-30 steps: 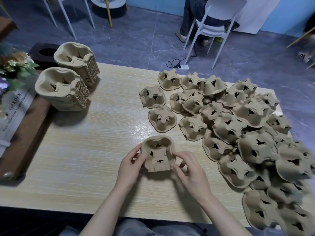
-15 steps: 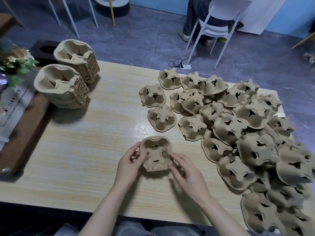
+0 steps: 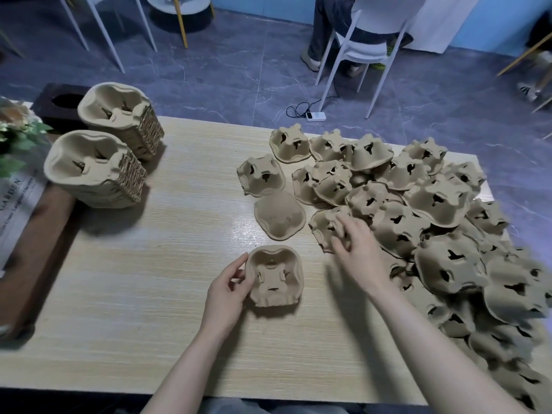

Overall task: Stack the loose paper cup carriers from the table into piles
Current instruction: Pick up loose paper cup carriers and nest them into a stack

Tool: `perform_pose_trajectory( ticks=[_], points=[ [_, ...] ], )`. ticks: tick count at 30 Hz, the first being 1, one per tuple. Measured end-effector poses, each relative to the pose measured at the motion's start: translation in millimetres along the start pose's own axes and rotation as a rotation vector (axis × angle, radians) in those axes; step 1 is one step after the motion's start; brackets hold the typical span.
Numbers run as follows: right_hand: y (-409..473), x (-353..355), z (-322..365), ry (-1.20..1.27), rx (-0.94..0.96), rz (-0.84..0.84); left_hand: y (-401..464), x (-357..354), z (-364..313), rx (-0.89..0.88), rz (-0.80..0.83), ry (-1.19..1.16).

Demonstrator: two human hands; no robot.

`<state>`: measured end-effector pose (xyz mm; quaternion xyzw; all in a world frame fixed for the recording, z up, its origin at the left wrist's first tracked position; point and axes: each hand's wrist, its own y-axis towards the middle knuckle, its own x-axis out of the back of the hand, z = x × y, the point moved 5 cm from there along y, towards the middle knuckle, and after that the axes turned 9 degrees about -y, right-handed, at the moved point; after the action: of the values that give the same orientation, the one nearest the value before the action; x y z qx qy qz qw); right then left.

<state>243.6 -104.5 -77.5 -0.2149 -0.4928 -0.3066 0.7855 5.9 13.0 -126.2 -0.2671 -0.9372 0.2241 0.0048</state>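
A brown pulp cup carrier (image 3: 274, 277) lies hollow side up on the wooden table (image 3: 149, 294), near the front middle. My left hand (image 3: 227, 291) grips its left edge. My right hand (image 3: 358, 246) has reached right to the big heap of loose carriers (image 3: 418, 222), fingers spread over one carrier (image 3: 324, 227) at the heap's near left edge, touching it. Another single carrier (image 3: 279, 218) lies upside down just beyond the held one. Two tall finished piles (image 3: 95, 168) (image 3: 119, 118) stand at the far left.
Flowers and a printed paper (image 3: 15, 186) sit on a dark wooden board at the left edge. A person sits on a white chair (image 3: 373, 34) beyond the table. A power strip (image 3: 315, 115) lies on the floor.
My right hand has let go of the carrier in front of me and moved right and away to the heap. My left hand still holds that carrier, now resting on the table.
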Motion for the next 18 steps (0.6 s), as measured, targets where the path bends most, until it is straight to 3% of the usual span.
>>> perform_pose_trajectory(
  ticks=[8,13,18],
  points=[
    [32,-16,-7,-0.274,-0.178,0.226,2,8,-1,0.024,0.011,0.013],
    [17,-21,5,-0.381,-0.107,0.167,6,8,0,0.036,0.02,0.028],
    [4,-32,17,-0.442,-0.07,0.257,7,10,1,0.035,0.014,0.024]
  ],
)
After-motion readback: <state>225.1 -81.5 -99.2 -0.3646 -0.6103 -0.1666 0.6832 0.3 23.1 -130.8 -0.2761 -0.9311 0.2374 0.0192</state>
